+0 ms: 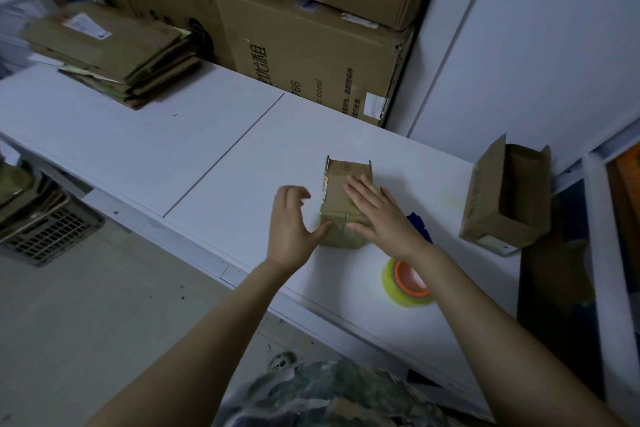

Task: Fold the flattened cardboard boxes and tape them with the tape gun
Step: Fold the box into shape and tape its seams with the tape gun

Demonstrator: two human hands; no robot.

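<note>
A small brown cardboard box (337, 184) stands on the white table (214, 135), its near flaps folded down and its far flaps still upright. My right hand (381, 215) lies flat on the folded flaps with straight fingers. My left hand (294, 225) is beside the box's left side, fingers loosely spread, thumb touching the near left corner. A roll of clear tape with an orange core (410, 282) sits under my right wrist, and a blue part (420, 224), perhaps the tape gun, pokes out behind that hand.
A stack of flattened boxes (114, 55) lies at the table's far left. Large cartons (311, 55) stand at the back. An opened box (505, 198) sits at the right edge. A crate (45, 232) rests on the floor, left.
</note>
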